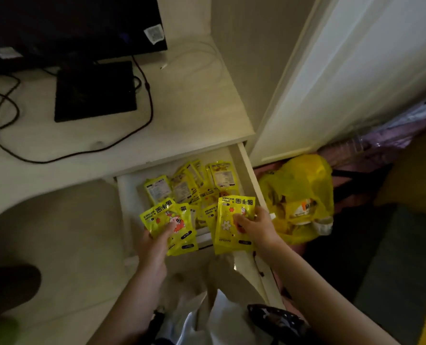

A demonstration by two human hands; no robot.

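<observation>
Over the open drawer, the left hand grips a few yellow packets and the right hand pinches another stack. A pile already lies inside, so the work seems midway; the bag alongside may hold more.

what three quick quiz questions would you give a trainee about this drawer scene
1. True or false: the drawer is shut.
2. The yellow bag lies: A inside the drawer, B outside it, to its right, C outside it, to its left.
3. What do the left hand and the right hand hold?
Key: 1 false; 2 B; 3 yellow packets, some in each hand.
</observation>
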